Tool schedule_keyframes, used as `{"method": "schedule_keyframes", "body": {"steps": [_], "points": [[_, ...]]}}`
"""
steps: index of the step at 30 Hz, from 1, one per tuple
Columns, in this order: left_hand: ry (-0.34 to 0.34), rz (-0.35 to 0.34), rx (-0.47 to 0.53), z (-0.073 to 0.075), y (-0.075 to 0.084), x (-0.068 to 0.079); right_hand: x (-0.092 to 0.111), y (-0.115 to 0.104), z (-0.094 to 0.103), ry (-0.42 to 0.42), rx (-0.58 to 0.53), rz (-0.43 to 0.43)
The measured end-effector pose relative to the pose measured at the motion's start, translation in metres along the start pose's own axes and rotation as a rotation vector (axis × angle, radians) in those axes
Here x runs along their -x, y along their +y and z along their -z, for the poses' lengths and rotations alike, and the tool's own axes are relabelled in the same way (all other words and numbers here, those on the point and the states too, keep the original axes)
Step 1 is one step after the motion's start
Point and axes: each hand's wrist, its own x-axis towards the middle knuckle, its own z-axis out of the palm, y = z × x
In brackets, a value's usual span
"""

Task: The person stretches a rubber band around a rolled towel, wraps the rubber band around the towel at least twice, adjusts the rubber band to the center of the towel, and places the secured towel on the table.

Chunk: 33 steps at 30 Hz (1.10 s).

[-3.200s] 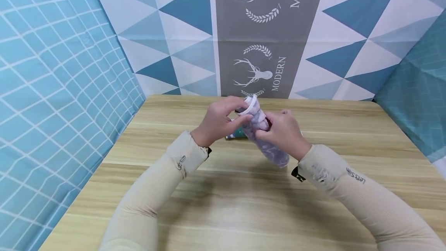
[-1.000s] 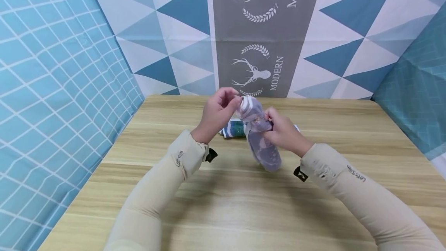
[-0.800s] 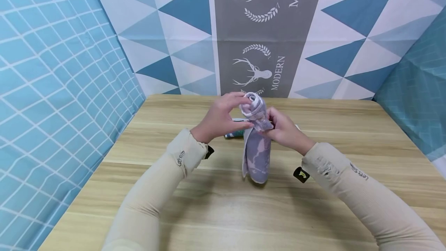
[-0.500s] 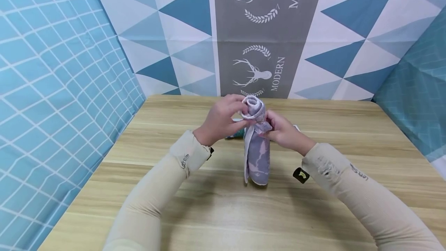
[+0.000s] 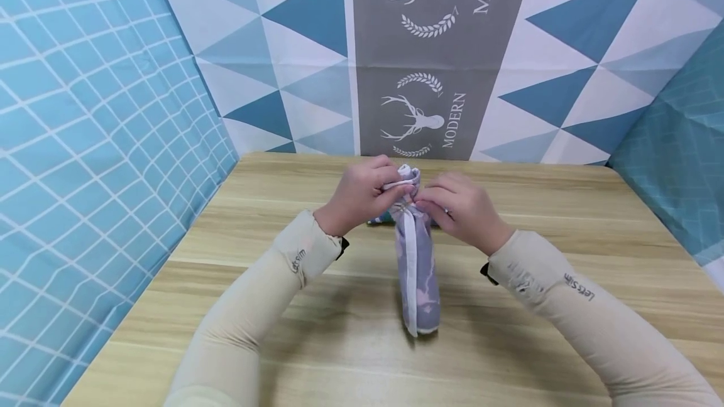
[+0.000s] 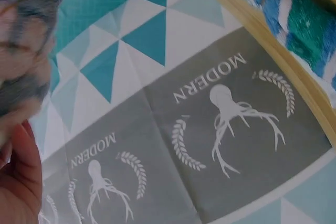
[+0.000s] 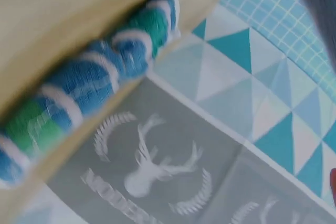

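Note:
A grey-purple rolled towel (image 5: 425, 269) with pink markings and a white hem stands nearly upright, squeezed to a narrow neck below its top. My left hand (image 5: 363, 193) grips the rolled top between thumb and fingers. At the neck, the fingertips of my right hand (image 5: 468, 213) pinch the cloth. In the left wrist view thin brownish lines cross the blurred, bunched cloth (image 6: 26, 35); whether they are a band I cannot tell. Behind lies a blue, green and white striped towel roll (image 7: 79, 90), narrowed partway along, mostly hidden in the head view.
The wooden table (image 5: 317, 344) reaches back to a patterned wall cloth (image 5: 418, 61) with deer heads and triangles. A blue gridded cloth (image 5: 96, 118) hangs at the left, and a teal cloth (image 5: 673, 149) at the right.
The towel's lower part has come nearer and turned, its white hem now facing me. My right hand has shifted from gripping the towel's side to fingertips at its neck. The left hand stays at the top.

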Motion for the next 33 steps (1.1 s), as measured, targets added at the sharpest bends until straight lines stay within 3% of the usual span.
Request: {"method": "schedule_keyframes", "body": {"steps": [4, 7, 12, 23, 27, 33], "points": [[0.035, 0.049, 0.101, -0.002, 0.003, 0.000, -0.007, -0.001, 0.001, 0.025, 0.097, 0.121], [0.077, 0.061, 0.145, -0.006, 0.004, 0.000, -0.009, -0.003, 0.000, 0.018, 0.070, 0.115], [0.091, 0.013, 0.182, -0.013, 0.006, 0.000, -0.010, -0.004, -0.003, 0.011, -0.035, 0.077], [0.144, 0.101, 0.033, -0.015, 0.001, -0.001, -0.008, -0.006, -0.006, -0.113, -0.061, 0.021], [0.115, 0.192, -0.006, -0.010, -0.004, 0.002, 0.000, -0.008, -0.008, -0.158, -0.078, 0.033], [0.155, 0.461, -0.071, -0.008, -0.019, 0.005, 0.015, -0.010, -0.010, -0.195, -0.110, 0.063]]}}
